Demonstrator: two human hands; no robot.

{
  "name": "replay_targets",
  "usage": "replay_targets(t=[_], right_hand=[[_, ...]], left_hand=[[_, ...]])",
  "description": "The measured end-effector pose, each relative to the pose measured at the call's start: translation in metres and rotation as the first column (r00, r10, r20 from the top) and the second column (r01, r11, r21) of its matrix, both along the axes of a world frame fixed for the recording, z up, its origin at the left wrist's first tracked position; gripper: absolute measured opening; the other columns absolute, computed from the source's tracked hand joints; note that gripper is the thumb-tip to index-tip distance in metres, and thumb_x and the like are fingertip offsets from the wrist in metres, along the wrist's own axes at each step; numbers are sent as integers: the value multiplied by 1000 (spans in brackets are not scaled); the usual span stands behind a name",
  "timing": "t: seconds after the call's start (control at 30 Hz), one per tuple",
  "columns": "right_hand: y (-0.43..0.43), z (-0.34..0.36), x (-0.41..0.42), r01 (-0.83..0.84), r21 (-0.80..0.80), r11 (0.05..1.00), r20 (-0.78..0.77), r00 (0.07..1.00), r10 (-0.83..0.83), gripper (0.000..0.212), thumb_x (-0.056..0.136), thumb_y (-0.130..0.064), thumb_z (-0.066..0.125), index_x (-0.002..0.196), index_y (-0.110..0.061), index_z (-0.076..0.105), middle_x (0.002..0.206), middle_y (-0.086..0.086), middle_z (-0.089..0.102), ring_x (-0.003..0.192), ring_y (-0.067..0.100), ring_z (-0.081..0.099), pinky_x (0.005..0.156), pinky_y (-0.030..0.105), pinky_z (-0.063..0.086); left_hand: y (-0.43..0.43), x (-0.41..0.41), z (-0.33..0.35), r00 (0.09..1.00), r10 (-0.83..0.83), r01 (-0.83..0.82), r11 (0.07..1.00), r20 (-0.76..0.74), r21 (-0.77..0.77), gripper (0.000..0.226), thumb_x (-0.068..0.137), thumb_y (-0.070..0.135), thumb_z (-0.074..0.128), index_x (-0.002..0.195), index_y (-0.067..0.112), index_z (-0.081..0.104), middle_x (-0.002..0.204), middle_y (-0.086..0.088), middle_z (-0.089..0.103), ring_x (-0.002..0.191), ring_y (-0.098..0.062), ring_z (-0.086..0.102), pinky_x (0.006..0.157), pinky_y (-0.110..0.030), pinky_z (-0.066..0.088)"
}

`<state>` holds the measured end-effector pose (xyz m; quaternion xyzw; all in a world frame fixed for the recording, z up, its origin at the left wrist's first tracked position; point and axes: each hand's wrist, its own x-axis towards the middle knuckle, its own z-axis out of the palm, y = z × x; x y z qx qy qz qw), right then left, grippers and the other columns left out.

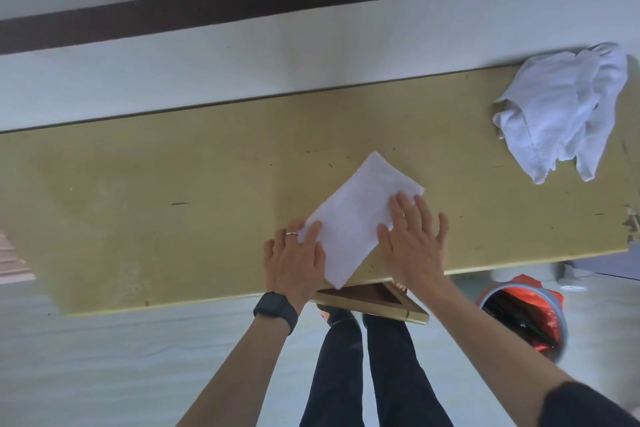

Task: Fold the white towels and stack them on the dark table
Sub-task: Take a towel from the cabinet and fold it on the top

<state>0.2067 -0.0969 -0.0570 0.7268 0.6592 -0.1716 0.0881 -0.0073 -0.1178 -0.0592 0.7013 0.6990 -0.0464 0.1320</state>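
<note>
A folded white towel point(356, 215) lies as a slanted rectangle near the front edge of the yellowish table point(173, 204). My left hand point(294, 258), with a ring and a black watch on the wrist, rests flat on the towel's lower left edge. My right hand point(414, 239) lies flat with spread fingers over its right side. Both hands press on the towel without gripping it. A crumpled heap of white towels point(561, 111) sits at the table's far right corner.
A round bin with a red liner point(523, 317) stands on the floor at the right, below the table edge. A wooden frame point(374, 300) shows under the table by my legs. A white wall with a dark band runs behind the table.
</note>
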Motion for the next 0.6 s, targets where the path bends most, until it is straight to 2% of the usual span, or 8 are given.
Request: replay_targets(t=[0.07,0.13,0.2,0.3,0.4,0.5,0.6], right_hand=[[31,-5,-3,-45,-30,999,-40,998,43,61,102,-47,20,158,-28,6,166,-8,-1,152,19,-5,119,54,-2],[59,-5,-7,-131,-15,991,-71,989,130,59,103,-45,23,158,-31,7,166,-5,-5,152,21,-8,121,55,0],[75,-5,-10,-203,6,979,-75,976,203,57,103,-42,29,157,-34,14,167,-1,-2,153,22,-6,121,53,2],[62,-1,-8,-220,172,960,-113,964,241,54,99,-31,44,152,-30,34,164,4,20,152,24,15,120,51,18],[11,-2,4,-234,354,905,-207,925,320,44,98,-27,52,141,-19,53,155,5,41,144,24,36,112,47,34],[-44,-12,19,-321,343,883,-220,886,407,55,96,-39,56,143,-12,51,158,3,37,146,19,33,114,48,33],[-79,-24,37,-478,253,841,-145,841,521,67,94,-40,60,151,-12,39,162,1,27,149,16,26,115,49,32]], left_hand=[[-6,2,4,997,-74,73,997,30,16,36,86,32,56,122,30,61,98,-3,69,86,-28,60,73,-38,47],[-13,6,6,985,-159,157,987,65,33,38,84,31,60,122,28,62,89,0,69,82,-25,61,70,-37,48],[-18,8,6,980,-182,178,983,82,47,41,84,31,64,124,26,61,89,2,69,83,-24,61,70,-37,50],[-23,6,1,978,-197,190,977,72,93,38,89,34,57,125,23,59,106,-3,68,94,-26,60,79,-39,50],[-30,0,-10,936,-330,303,933,126,194,41,92,35,56,129,18,60,137,-6,56,121,-27,53,100,-44,45],[-37,-10,-21,879,-458,430,881,130,197,55,93,43,56,141,15,53,153,-3,43,142,-24,39,111,-50,36],[-45,-17,-27,860,-506,489,855,71,172,59,91,43,62,143,19,51,156,-1,39,144,-20,35,111,-52,36]])
